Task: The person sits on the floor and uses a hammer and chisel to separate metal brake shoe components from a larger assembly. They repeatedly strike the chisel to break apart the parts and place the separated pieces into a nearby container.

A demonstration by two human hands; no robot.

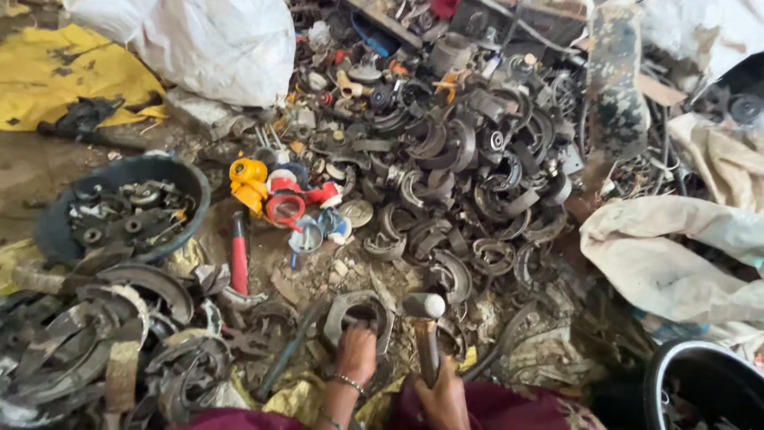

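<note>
Under left hand (356, 354): brake shoe (358, 310) (curved) | right hand (442, 398): hammer (426, 334)

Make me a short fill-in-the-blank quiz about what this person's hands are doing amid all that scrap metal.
1. The right hand grips a ____ by its handle, head up.
2. The left hand rests on a curved metal ____ shoe.
3. The round tub at the left is ____ in colour.
4. The screwdriver on the ground has a ____ handle.

Missing words: hammer; brake; black; red
</note>
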